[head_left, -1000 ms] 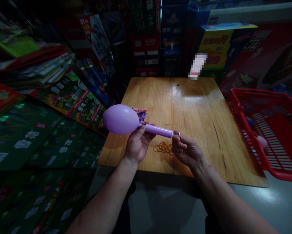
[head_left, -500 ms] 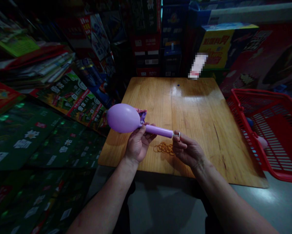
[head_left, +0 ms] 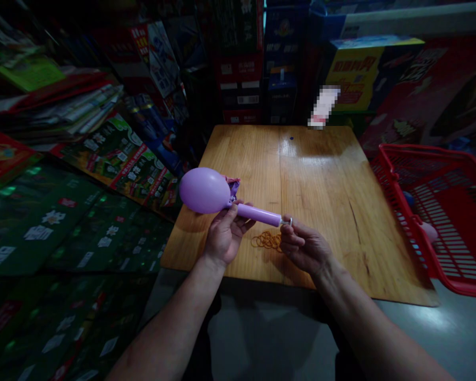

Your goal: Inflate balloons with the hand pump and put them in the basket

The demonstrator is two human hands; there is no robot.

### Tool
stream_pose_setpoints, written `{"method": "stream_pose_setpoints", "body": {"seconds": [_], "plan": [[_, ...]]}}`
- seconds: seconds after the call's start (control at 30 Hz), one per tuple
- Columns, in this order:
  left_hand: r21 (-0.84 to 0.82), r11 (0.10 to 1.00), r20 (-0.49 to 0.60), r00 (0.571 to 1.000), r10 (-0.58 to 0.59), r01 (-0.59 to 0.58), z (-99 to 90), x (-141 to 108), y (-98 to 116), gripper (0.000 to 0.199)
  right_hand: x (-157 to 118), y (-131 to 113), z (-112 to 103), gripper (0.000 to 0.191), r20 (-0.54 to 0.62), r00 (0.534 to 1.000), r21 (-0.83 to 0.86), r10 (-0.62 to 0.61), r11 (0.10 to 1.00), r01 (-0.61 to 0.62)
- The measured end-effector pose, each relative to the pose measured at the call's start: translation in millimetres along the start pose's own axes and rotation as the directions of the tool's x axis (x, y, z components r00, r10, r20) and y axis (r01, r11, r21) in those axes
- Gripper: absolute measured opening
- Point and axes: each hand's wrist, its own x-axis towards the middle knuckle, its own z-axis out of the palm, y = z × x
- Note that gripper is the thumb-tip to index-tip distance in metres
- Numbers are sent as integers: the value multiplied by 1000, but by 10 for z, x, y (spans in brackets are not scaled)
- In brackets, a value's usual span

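A purple hand balloon pump (head_left: 259, 214) slants across in front of me, above the wooden table. At its left end sits an inflated purple balloon (head_left: 205, 190). My left hand (head_left: 224, 235) is closed around the front of the pump, with the thumb by the balloon's neck. The fingers of my right hand (head_left: 307, 244) grip the pump's white handle (head_left: 289, 221) at the other end. Just beyond the balloon's neck lies crumpled pink and purple material (head_left: 233, 185), partly hidden. Beneath the pump is a small pile of orange rubber bands (head_left: 266, 240), partly covered by my right hand.
The wooden table (head_left: 321, 180) carries a small dark blue spot (head_left: 292, 138) near its far edge. A red plastic basket (head_left: 404, 222) stands at the right with a pink item (head_left: 429, 232) inside. Green cartons (head_left: 74, 227) line the left, and stacked boxes (head_left: 241, 84) the back.
The balloon has shifted slightly to the right in view. My right hand and the pump handle have come very slightly left; both grips stay the same.
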Motion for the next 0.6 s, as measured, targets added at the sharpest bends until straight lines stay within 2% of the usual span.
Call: {"method": "stream_pose_setpoints", "body": {"seconds": [0.07,0.17,0.33,0.4,0.5,0.6], "plan": [[-12,1000,-8,1000,6,-6,9,7,-22,18,9,9,25,17,-8,1000,-15,-18,1000,18],[-24,999,-19,999,30,-30,-4,55,66,17,-27,-103,57,14,-23,999,-32,-26,999,25],[-2,988,-63,986,155,-155,-45,88,244,20,-116,-288,55,11,-14,995,-9,-102,995,101],[15,990,-38,989,141,-141,-36,54,205,22,-107,-239,47,11,-12,995,-18,-98,995,97],[37,999,-5,999,39,-39,-3,-1,70,24,-52,-80,43,12,-26,999,-60,-43,997,42],[30,999,-6,999,38,-38,14,0,6,21,-12,12,53,17,-11,1000,-86,-28,996,27]]}}
